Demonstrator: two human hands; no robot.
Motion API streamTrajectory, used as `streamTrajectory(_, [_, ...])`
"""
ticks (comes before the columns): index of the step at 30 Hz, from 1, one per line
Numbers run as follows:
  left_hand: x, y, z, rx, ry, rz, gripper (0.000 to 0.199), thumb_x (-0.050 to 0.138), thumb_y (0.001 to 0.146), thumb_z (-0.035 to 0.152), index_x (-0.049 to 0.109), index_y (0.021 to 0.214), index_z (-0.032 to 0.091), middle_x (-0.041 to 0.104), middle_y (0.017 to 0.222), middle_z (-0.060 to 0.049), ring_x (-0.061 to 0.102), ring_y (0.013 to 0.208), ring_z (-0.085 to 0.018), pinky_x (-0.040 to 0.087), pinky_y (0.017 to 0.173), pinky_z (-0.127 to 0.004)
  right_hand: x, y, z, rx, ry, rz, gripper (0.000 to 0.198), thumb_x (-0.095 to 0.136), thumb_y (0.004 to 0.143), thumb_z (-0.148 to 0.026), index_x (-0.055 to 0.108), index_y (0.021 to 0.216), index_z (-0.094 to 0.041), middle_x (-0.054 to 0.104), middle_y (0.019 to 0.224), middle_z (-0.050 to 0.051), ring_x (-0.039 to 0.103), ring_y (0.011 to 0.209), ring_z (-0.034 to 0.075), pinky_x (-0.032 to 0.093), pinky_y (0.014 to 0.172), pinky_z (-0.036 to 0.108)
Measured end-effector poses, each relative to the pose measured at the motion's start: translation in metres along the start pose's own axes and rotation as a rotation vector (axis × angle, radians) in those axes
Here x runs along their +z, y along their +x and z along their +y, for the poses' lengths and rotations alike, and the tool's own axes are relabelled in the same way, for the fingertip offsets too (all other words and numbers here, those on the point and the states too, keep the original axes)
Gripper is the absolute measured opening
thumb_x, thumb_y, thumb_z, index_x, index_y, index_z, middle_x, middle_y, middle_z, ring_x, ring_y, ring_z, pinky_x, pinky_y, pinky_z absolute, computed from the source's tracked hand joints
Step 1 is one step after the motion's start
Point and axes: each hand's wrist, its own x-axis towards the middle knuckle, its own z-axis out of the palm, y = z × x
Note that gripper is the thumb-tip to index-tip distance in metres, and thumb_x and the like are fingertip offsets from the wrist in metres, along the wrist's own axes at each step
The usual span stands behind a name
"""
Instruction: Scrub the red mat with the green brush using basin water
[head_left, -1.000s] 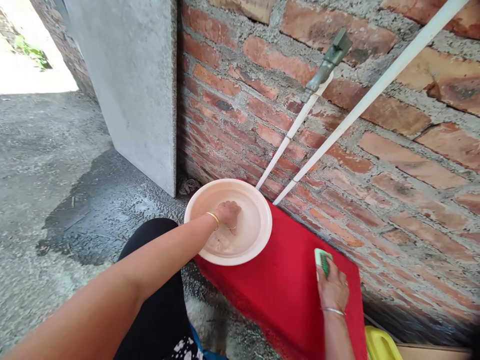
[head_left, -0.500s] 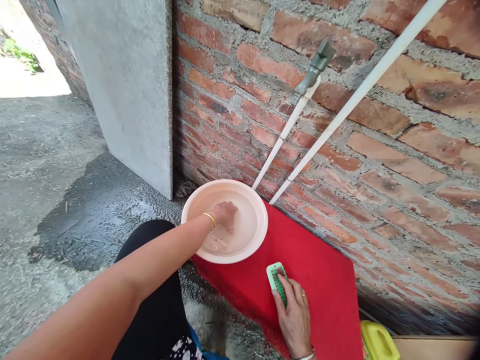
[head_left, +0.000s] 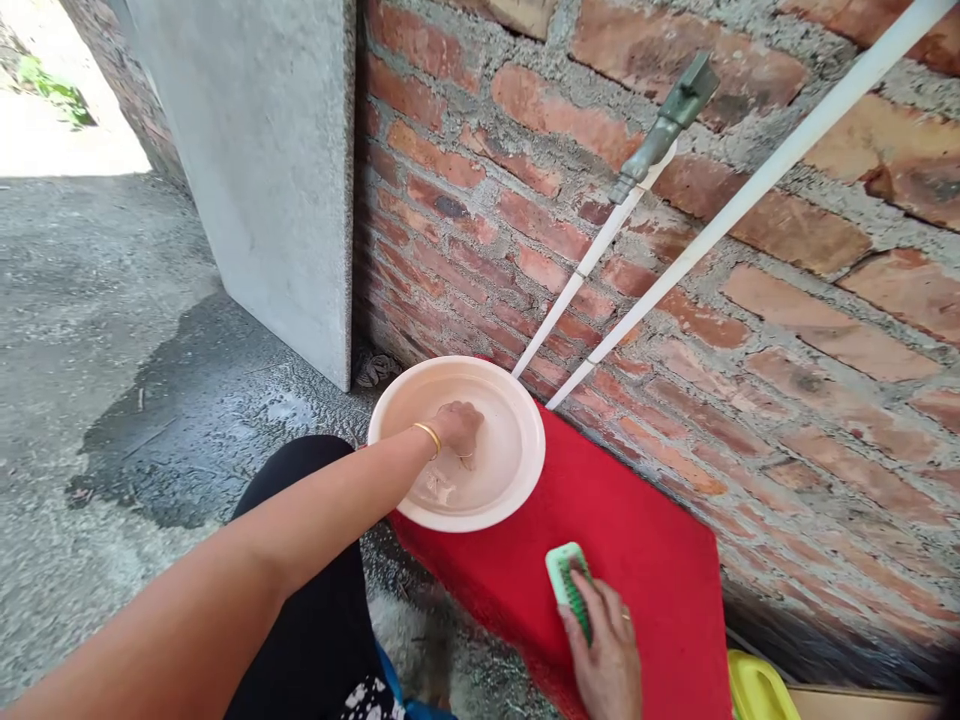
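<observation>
Pale green, one oblong brush [head_left: 559,566] is gripped between the bent fingers [head_left: 589,592] of the right hand [head_left: 611,650] over red cloth [head_left: 660,580], lower right of centre. At centre, the left hand [head_left: 459,428] dips into one round pink basin [head_left: 474,523] of water; whether its fingers clench anything cannot be told. Two white pipes [head_left: 694,253] and one tap [head_left: 670,122] front rough brick [head_left: 832,315], upper right.

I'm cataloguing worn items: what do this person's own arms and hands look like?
The left arm shows no sleeve and wears a slim gold-coloured bangle; the left hand is ungloved. The right hand, also ungloved, wears a small ring.
</observation>
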Motion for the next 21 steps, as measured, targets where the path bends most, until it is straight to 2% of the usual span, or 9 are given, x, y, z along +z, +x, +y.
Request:
streamTrajectory(2, [0.0, 0.001, 0.0, -0.001, -0.004, 0.002, 0.094, 0.087, 0.044, 0.049, 0.059, 0.126, 0.012, 0.057, 0.13, -0.021, 0.057, 0.115, -0.038, 0.048, 0.098, -0.045, 0.007, 0.012, -0.025, -0.117, 0.046, -0.061, 0.038, 0.048, 0.093, -0.046, 0.056, 0.129, -0.035, 0.061, 0.121, 0.004, 0.059, 0.108, 0.02, 0.048, 0.09, 0.035])
streamTrajectory(4, [0.001, 0.001, 0.0, 0.001, 0.006, 0.002, 0.094, 0.087, 0.044, 0.05, 0.06, 0.126, 0.012, 0.058, 0.129, -0.02, 0.057, 0.115, -0.038, 0.048, 0.098, -0.044, 0.014, 0.034, -0.043, -0.158, 0.06, -0.084, 0.037, 0.048, 0.094, -0.043, 0.055, 0.129, -0.035, 0.061, 0.121, 0.003, 0.058, 0.107, 0.019, 0.047, 0.091, 0.035])
streamTrajectory(7, [0.002, 0.002, -0.001, 0.012, 0.03, 0.011, 0.094, 0.086, 0.045, 0.052, 0.059, 0.126, 0.012, 0.058, 0.128, -0.02, 0.058, 0.114, -0.038, 0.048, 0.098, -0.044, 0.025, 0.078, -0.057, -0.153, 0.032, -0.1, 0.035, 0.046, 0.095, -0.041, 0.057, 0.128, -0.032, 0.061, 0.115, 0.004, 0.057, 0.102, 0.019, 0.047, 0.09, 0.035])
streamTrajectory(11, [0.004, 0.001, -0.001, 0.001, 0.027, 0.026, 0.093, 0.088, 0.045, 0.049, 0.06, 0.125, 0.013, 0.059, 0.127, -0.019, 0.058, 0.114, -0.038, 0.048, 0.097, -0.044, 0.041, 0.135, -0.06, -0.068, -0.097, -0.135, 0.034, 0.045, 0.095, -0.038, 0.06, 0.123, -0.027, 0.061, 0.11, 0.006, 0.055, 0.098, 0.02, 0.045, 0.088, 0.035])
streamTrajectory(14, [0.005, 0.001, -0.001, -0.006, 0.006, 0.039, 0.09, 0.088, 0.045, 0.046, 0.06, 0.124, 0.012, 0.059, 0.126, -0.02, 0.058, 0.114, -0.039, 0.048, 0.098, -0.045, 0.048, 0.169, -0.045, 0.011, -0.14, -0.124, 0.037, 0.044, 0.096, -0.036, 0.056, 0.13, -0.029, 0.06, 0.112, 0.007, 0.055, 0.098, 0.02, 0.042, 0.088, 0.034])
streamTrajectory(16, [0.006, 0.001, -0.002, -0.006, 0.0, 0.041, 0.089, 0.088, 0.046, 0.046, 0.061, 0.124, 0.012, 0.059, 0.126, -0.021, 0.057, 0.115, -0.039, 0.047, 0.098, -0.045, 0.047, 0.185, -0.024, 0.097, -0.175, -0.116, 0.041, 0.044, 0.095, -0.04, 0.053, 0.134, -0.03, 0.06, 0.112, 0.007, 0.056, 0.097, 0.02, 0.042, 0.087, 0.034])
streamTrajectory(19, [0.006, 0.002, -0.002, -0.008, -0.005, 0.044, 0.088, 0.088, 0.045, 0.047, 0.061, 0.122, 0.012, 0.059, 0.126, -0.021, 0.058, 0.115, -0.039, 0.048, 0.097, -0.046, 0.035, 0.192, 0.023, 0.275, -0.248, -0.098, 0.046, 0.043, 0.095, -0.043, 0.052, 0.137, -0.027, 0.06, 0.11, 0.011, 0.058, 0.094, 0.022, 0.043, 0.082, 0.036])
streamTrajectory(21, [0.006, 0.002, -0.002, -0.006, -0.012, 0.053, 0.087, 0.089, 0.043, 0.047, 0.063, 0.119, 0.013, 0.06, 0.125, -0.02, 0.058, 0.114, -0.039, 0.048, 0.096, -0.046, 0.02, 0.183, 0.057, 0.403, -0.299, -0.083, 0.048, 0.041, 0.095, -0.043, 0.052, 0.136, -0.021, 0.06, 0.109, 0.014, 0.059, 0.092, 0.024, 0.044, 0.08, 0.037])
